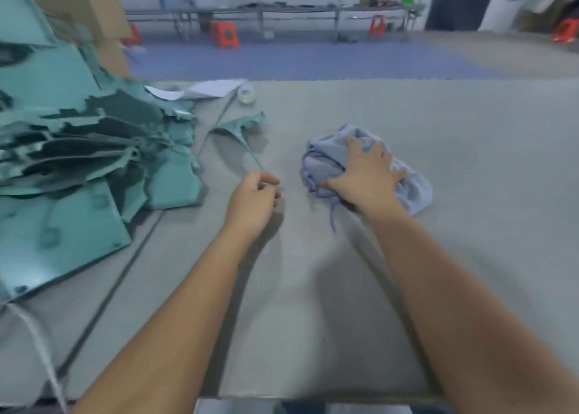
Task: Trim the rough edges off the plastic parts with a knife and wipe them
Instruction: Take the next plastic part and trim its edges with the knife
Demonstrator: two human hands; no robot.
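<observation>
My left hand (255, 199) pinches the near tip of a thin teal plastic part (239, 131), which rises from the fingers and widens toward the far side. My right hand (366, 170) lies spread on a crumpled pale blue cloth (413, 188) on the grey table (438, 257), fingers curling into its folds. A large pile of teal plastic parts (72, 150) with jagged edges fills the left side. No knife is visible.
A roll of clear tape (246, 95) and a white paper sheet (206, 89) lie at the table's far edge. A white cord (40, 351) hangs at the near left. Beyond the table are a blue floor, orange stools (225, 34) and a long bench.
</observation>
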